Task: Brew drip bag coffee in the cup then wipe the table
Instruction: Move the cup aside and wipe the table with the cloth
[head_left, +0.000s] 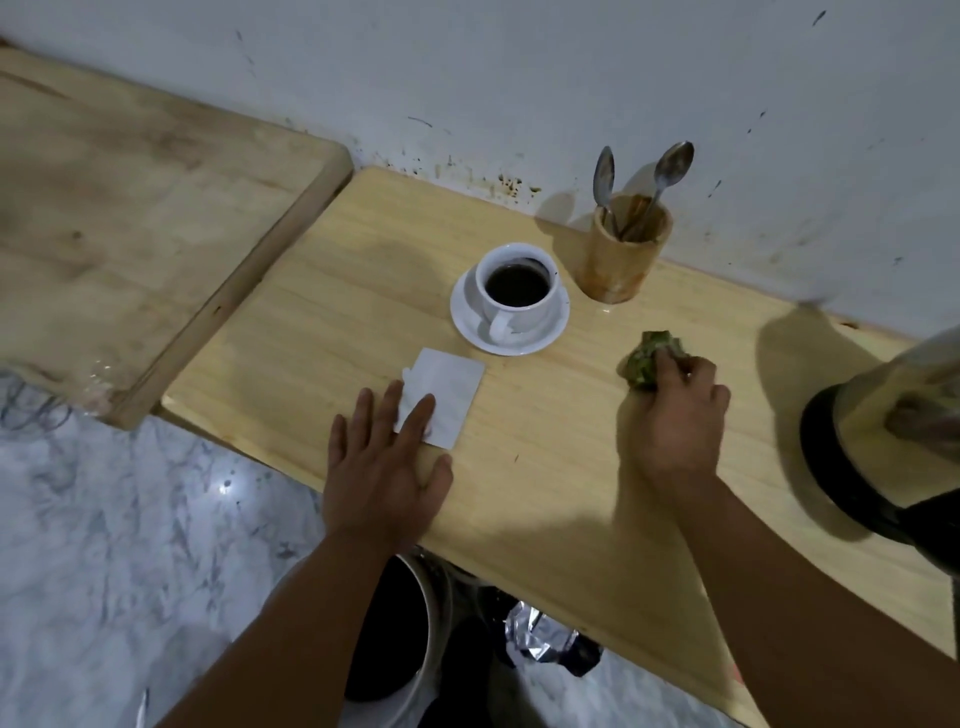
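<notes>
Right hand (678, 410) grips crumpled green cloth (647, 364), pressed on wooden table (545, 467). Left hand (387, 467) flat, fingertips on white packet (447, 397). Cup (517, 286) full of dark coffee on saucer (511, 338); spoon holder (626, 254) just beside.

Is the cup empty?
No, the white cup on its saucer is full of dark coffee.

Under my palms the table (519, 452) is smooth pale wood with a slight sheen, the cup (517, 288) glossy white ceramic, the spoons (670, 169) dull metal, the rag (647, 364) crumpled green cloth.
</notes>
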